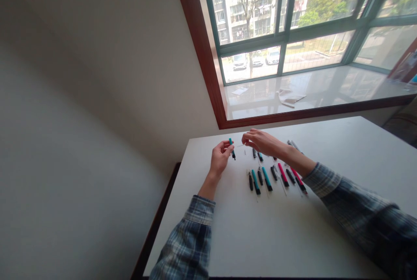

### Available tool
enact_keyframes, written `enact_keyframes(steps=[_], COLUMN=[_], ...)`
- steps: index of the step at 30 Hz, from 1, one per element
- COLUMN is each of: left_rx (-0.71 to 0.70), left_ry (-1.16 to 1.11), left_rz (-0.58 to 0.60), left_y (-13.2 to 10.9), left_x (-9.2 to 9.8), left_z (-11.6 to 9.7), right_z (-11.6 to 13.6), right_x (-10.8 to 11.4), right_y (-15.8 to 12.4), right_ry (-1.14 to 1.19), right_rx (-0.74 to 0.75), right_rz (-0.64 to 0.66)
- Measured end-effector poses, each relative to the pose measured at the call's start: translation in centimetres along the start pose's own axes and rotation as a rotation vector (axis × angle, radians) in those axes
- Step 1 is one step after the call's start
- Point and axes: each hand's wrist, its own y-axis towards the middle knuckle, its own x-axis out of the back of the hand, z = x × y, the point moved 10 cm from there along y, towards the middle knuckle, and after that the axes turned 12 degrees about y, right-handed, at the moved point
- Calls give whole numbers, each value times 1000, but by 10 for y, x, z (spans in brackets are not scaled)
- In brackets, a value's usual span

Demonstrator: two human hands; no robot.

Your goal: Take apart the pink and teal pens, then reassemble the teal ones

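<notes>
My left hand [220,157] is closed around a teal pen barrel [231,141] with a dark lower end, held upright above the table's far left part. Just to its right, my right hand [259,140] pinches a thin whitish stick [241,145], which looks like a pen refill and points toward the barrel. The two hands are apart. Below my right wrist lie pen parts in a row: teal barrels [266,179], pink barrels [283,175], black grip pieces [250,181] and thin clear refills [284,186]. My right forearm covers some of the parts behind the row.
The white table [260,232] reaches to the wall under the window. A brown wooden frame [224,119] borders the window ledge, where papers [289,97] lie. A plain wall [97,141] stands on the left. Grey pen-like pieces [295,146] lie beyond my right forearm.
</notes>
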Motion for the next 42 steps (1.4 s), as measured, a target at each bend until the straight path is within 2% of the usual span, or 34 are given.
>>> enact_keyframes(steps=[4, 7, 9, 11, 14, 16, 20, 26, 31, 35, 42], left_rx=[-1, -18, -25, -36, -59, -75, -107, -97, -102, -109, -122], left_ry=[0, 24, 58, 94, 124, 126, 122, 92, 79, 81, 83], left_rz=[-13, -6, -3, 4, 29, 51, 82, 101, 98, 103, 131], left_y=[-1, -1, -1, -2, -3, -3, -4, -6, -5, -4, -4], left_x=[3, 3, 2, 0, -5, -10, -16, -18, -18, -20, -24], left_z=[4, 6, 8, 8, 7, 5, -1, -3, -4, -5, -5], right_z=[-2, -15, -34, -51, -62, -61, -47, -48, -47, -36, -17], right_x=[33, 47, 45, 34, 15, 13, 20, 11, 21, 23, 15], right_y=[-1, -2, -5, -7, -9, -10, -6, -6, -8, -3, 3], right_ry=[204, 494, 783, 1047, 1222, 1174, 993, 1227, 1019, 868, 826], right_rx=[-8, -79, -173, -280, -396, -416, -350, -378, -352, -303, -238], right_rz=[-193, -359, -466, -527, -538, -545, -545, -518, -576, -543, -423])
